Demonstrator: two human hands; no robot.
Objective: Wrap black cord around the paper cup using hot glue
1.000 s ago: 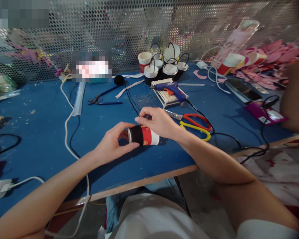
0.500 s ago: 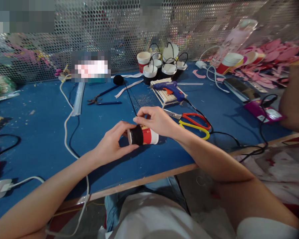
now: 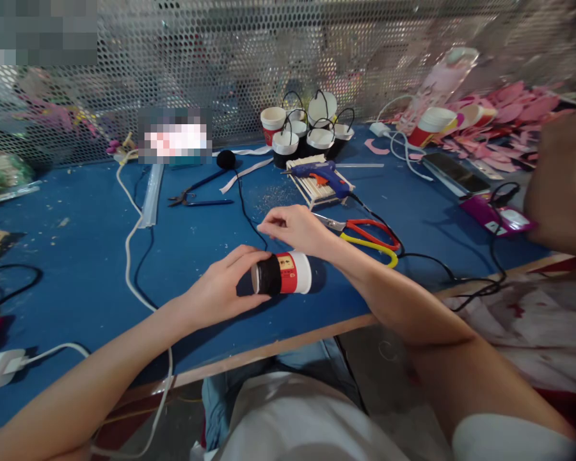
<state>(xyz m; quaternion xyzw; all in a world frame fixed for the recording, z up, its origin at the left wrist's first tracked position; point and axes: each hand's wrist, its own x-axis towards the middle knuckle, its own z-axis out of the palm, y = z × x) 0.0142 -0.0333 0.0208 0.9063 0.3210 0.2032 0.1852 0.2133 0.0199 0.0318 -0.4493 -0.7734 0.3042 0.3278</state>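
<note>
My left hand [image 3: 223, 285] grips a red and white paper cup [image 3: 288, 273] lying on its side just above the blue table [image 3: 77, 256]. Part of the cup is wound with black yarn. My right hand [image 3: 295, 227] is pinched on the black yarn strand [image 3: 244, 205] a little above the cup. The strand runs back to a black yarn ball [image 3: 226, 159] further up the table.
Red and yellow scissors [image 3: 372, 235] lie right of my hands. A blue glue gun [image 3: 319, 173] rests on a stick rack, with several finished cups [image 3: 307, 128] behind it. Pliers [image 3: 192, 195], cables, a phone [image 3: 454, 173] and pink cutouts [image 3: 504, 121] surround them. Another person's arm [image 3: 561, 186] is at the right edge.
My right hand lifted off the cup, pulling the yarn up and back. My left hand turned the cup and shifted it slightly right and toward me.
</note>
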